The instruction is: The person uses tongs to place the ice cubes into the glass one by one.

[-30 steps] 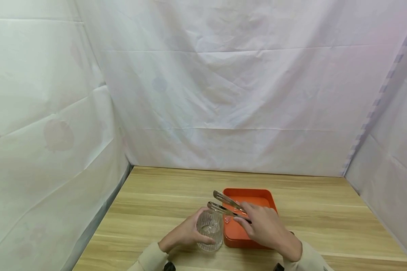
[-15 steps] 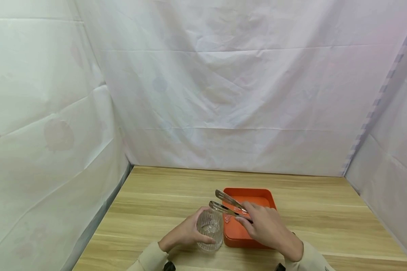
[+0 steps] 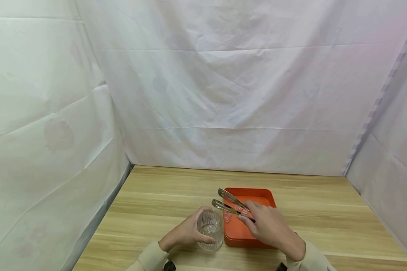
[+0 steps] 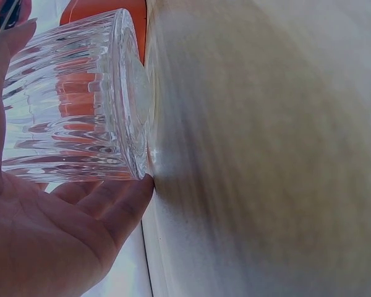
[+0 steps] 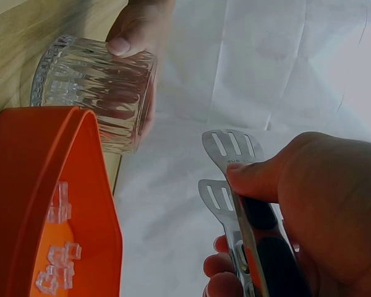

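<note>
My left hand curls round the side of a ribbed clear glass, which stands upright on the table. Clear lumps show near the glass's base in the right wrist view. In my right hand is a pair of metal tongs, gripped by its dark handles with the thumb on top. Its slotted tips are spread apart with nothing between them, raised above the left side of an orange tray. Several clear cube-like pieces lie inside the tray, partly hidden by the tongs in the head view.
The tray stands close against the glass's right side. Under them is a wood-grain table, enclosed by white cloth hangings at the back and both sides.
My right hand and the spread tongs have shifted slightly to the right over the tray. The left hand and the glass have stayed in place.
</note>
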The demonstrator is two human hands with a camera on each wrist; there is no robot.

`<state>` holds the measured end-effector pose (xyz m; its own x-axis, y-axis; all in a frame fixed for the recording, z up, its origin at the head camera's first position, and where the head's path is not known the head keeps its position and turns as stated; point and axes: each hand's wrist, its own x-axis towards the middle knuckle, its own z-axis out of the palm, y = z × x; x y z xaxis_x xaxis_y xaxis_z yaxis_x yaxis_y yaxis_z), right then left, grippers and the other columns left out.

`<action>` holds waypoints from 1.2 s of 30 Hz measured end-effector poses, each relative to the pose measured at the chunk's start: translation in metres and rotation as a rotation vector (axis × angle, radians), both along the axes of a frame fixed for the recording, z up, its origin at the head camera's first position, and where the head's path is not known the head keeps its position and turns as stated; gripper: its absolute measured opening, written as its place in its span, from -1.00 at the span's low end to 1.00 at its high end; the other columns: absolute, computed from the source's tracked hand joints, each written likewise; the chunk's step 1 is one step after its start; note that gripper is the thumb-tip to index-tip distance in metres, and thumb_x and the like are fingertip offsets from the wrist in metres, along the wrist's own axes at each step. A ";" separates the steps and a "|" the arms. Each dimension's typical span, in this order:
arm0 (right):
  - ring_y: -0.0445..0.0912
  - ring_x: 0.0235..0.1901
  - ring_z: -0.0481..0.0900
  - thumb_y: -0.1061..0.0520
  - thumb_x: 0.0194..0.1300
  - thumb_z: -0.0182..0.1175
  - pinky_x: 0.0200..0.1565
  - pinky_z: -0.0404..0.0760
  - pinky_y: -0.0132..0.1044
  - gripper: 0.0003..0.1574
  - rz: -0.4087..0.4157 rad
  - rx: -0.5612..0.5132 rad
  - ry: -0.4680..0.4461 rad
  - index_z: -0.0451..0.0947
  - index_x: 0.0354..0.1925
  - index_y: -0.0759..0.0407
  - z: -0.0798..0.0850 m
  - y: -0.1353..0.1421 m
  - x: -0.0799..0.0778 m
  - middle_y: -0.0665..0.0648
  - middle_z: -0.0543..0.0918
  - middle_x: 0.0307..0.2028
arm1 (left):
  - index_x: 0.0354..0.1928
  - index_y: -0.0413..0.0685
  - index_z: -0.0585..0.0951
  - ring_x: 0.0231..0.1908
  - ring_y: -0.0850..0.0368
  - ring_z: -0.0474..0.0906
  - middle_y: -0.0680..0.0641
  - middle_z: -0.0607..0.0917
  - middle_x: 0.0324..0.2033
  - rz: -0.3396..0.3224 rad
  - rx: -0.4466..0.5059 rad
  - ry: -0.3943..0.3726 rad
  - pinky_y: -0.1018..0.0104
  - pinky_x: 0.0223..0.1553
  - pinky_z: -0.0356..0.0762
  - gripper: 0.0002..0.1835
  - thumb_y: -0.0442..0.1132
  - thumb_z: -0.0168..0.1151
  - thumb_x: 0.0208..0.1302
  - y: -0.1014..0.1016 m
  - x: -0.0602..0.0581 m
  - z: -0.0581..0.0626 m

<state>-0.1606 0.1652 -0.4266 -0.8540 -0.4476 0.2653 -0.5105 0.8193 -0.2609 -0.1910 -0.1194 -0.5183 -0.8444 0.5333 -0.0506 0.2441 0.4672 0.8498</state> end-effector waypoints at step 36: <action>-0.27 -0.64 0.27 -0.29 0.32 0.20 -0.61 0.28 -0.35 -0.56 -0.149 0.055 -0.105 0.50 -0.13 0.02 -0.010 0.018 -0.018 -0.15 0.50 -0.49 | 0.41 0.13 0.24 0.19 -0.05 0.46 -0.07 0.52 0.19 -0.008 0.009 0.022 -0.15 0.16 0.45 0.03 0.11 0.59 -0.10 0.001 0.000 0.001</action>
